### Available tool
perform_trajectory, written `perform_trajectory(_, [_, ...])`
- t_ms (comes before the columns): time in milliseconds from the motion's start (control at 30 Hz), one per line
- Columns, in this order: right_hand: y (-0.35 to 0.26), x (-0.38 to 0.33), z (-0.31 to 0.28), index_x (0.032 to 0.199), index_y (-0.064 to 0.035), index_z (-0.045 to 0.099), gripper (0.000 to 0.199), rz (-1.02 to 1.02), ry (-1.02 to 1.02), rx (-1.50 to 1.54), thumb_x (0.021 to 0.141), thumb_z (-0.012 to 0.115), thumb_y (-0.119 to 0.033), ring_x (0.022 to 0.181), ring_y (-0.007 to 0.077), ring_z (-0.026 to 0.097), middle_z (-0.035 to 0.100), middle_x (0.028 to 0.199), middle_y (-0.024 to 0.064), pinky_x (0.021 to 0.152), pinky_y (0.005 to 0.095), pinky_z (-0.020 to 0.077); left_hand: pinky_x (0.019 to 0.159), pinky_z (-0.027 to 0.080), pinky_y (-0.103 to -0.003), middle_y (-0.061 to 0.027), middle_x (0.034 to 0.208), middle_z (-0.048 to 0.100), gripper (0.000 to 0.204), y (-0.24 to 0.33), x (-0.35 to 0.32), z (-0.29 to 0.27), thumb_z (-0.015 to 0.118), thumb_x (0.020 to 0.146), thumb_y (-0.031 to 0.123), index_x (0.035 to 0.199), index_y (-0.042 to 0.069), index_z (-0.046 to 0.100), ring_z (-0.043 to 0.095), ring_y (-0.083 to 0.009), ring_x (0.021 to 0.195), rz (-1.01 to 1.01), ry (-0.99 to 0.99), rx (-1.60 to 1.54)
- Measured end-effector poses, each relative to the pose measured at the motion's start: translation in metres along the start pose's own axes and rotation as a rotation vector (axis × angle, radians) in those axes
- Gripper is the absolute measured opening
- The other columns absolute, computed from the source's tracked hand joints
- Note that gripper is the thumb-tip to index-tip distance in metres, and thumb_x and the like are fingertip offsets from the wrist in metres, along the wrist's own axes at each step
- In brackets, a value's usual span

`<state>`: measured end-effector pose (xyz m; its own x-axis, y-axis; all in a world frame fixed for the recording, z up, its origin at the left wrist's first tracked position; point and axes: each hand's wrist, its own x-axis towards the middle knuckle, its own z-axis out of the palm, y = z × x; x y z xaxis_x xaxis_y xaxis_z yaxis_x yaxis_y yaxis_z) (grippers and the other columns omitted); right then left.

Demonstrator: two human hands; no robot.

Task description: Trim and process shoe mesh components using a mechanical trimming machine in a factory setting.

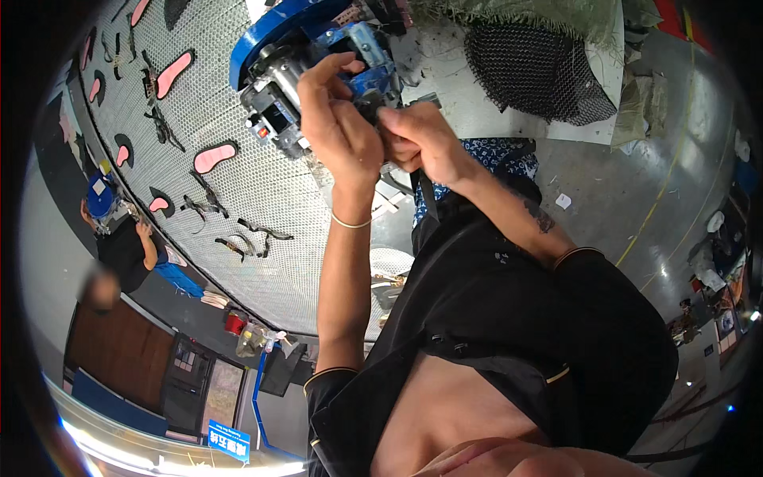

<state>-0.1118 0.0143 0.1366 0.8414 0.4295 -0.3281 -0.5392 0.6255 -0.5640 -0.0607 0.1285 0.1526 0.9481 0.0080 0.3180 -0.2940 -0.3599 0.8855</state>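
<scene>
My left hand (342, 131), with a thin bracelet at the wrist, is up against a blue and silver machine (282, 75). Its fingers are curled, and the bent index finger reaches toward the machine's blue block (366, 52). Close beside it, my right hand (425, 143) is closed, thumb pressed toward the fingers, at a small dark piece (369, 103) between the two hands. What either hand grips is mostly hidden by the fingers and the machine.
Left of me runs a pale honeycomb-patterned belt (262, 203) with pink sole-shaped pieces (216, 157) and dark strappy parts (163, 131). Black mesh fabric (540, 71) lies on a white table (509, 127) to the right. Another person (131, 250) works at a blue machine (101, 195) across the belt.
</scene>
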Motion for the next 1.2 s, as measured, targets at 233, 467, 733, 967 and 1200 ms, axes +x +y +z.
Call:
perform_trajectory(233, [-0.036, -0.012, -0.008, 0.059, -0.0049, 0.055, 0.063, 0.045, -0.016, -1.051, 0.098, 0.036, -0.051, 0.048, 0.0112, 0.045, 0.048, 0.052, 0.0040, 0.047, 0.0279, 0.0335, 0.075, 0.043, -0.033, -0.0101, 0.093, 0.060, 0.036, 0.005, -0.010, -0.014, 0.043, 0.075, -0.009, 0.107, 0.001, 0.058, 0.049, -0.0225, 0.076, 0.014, -0.062, 0.138])
perform_trajectory(467, [-0.068, 0.029, -0.043, 0.113, -0.0072, 0.061, 0.026, -0.429, 0.222, -1.431, 0.097, 0.054, -0.026, 0.068, 0.0110, 0.058, 0.065, 0.087, 0.0043, 0.062, 0.0264, 0.0481, 0.084, 0.044, -0.031, -0.0146, 0.117, 0.058, 0.044, 0.006, -0.068, -0.078, 0.044, 0.085, -0.010, 0.128, -0.001, 0.046, 0.055, -0.0210, 0.097, -0.078, 0.244, 0.069])
perform_trajectory(733, [-0.054, 0.050, -0.015, 0.113, -0.0102, 0.059, 0.030, -0.427, 0.071, -1.584, 0.087, 0.067, -0.022, 0.089, 0.0195, 0.062, 0.063, 0.101, 0.0050, 0.074, 0.0327, 0.0509, 0.090, 0.043, -0.034, -0.0155, 0.117, 0.056, 0.041, -0.017, -0.187, -0.142, 0.044, 0.091, -0.003, 0.133, -0.001, 0.041, 0.056, -0.0209, 0.095, -0.358, 0.426, 0.175])
perform_trajectory(967, [-0.035, 0.081, -0.002, 0.090, -0.0075, 0.056, 0.027, -0.688, -0.140, -2.067, 0.083, 0.070, -0.029, 0.087, 0.0305, 0.056, 0.059, 0.086, 0.0105, 0.078, 0.0412, 0.0445, 0.085, 0.044, -0.029, -0.0125, 0.116, 0.055, 0.043, -0.030, -0.237, -0.141, 0.042, 0.090, -0.004, 0.133, 0.001, 0.039, 0.056, -0.0161, 0.093, -0.487, 0.548, 0.052])
perform_trajectory(1200, [-0.045, 0.085, -0.003, 0.093, -0.0052, 0.054, 0.030, -0.524, -0.165, -2.050, 0.082, 0.072, -0.027, 0.076, 0.0284, 0.053, 0.053, 0.076, 0.0105, 0.067, 0.0392, 0.0418, 0.086, 0.046, -0.029, -0.0143, 0.115, 0.057, 0.044, -0.048, -0.237, -0.131, 0.044, 0.089, -0.005, 0.133, 0.000, 0.040, 0.058, -0.0166, 0.091, -0.429, 0.518, -0.072])
